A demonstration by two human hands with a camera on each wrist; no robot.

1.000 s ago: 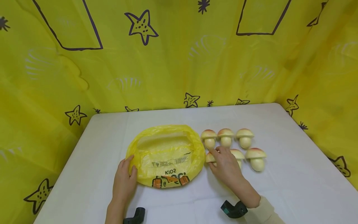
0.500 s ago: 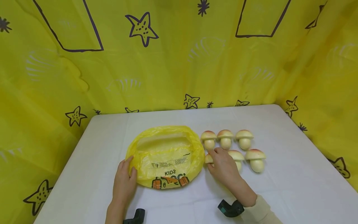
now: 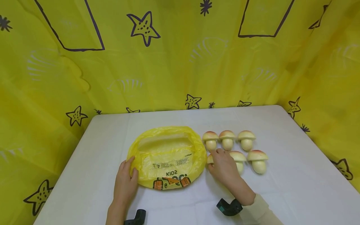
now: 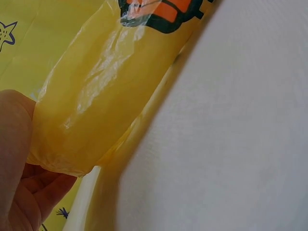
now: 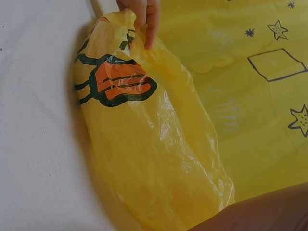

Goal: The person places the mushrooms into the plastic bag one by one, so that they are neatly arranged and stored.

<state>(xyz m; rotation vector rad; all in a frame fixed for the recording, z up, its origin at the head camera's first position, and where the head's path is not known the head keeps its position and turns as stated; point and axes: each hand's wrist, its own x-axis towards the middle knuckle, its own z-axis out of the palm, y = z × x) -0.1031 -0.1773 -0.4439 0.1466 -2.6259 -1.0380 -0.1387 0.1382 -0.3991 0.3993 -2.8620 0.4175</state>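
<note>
An opened yellow plastic bag [image 3: 166, 179] with dark and orange print stands on the white table. My left hand [image 3: 125, 179] pinches its left rim; in the left wrist view the thumb [image 4: 14, 130] lies on the near side and fingers [image 4: 50, 192] reach behind the plastic. Right of the bag, several toy mushrooms with pale stems and reddish caps lie in two rows. My right hand [image 3: 225, 167] grips the leftmost mushroom [image 3: 210, 159] of the near row, fingers at its far side and thumb nearer me. The hand hides most of it and overlaps the neighbouring mushroom [image 3: 238, 156].
Three mushrooms [image 3: 227, 136] line the far row, close beside the bag. Another mushroom [image 3: 257, 161] ends the near row at right. A yellow curtain [image 3: 168, 72] with starfish drawings hangs behind the table [image 3: 174, 209]. Black devices [image 3: 229, 207] sit at both wrists.
My right hand has shifted slightly left over the leftmost near mushroom, its wrist moving left too. My left hand and the bag have stayed in place.
</note>
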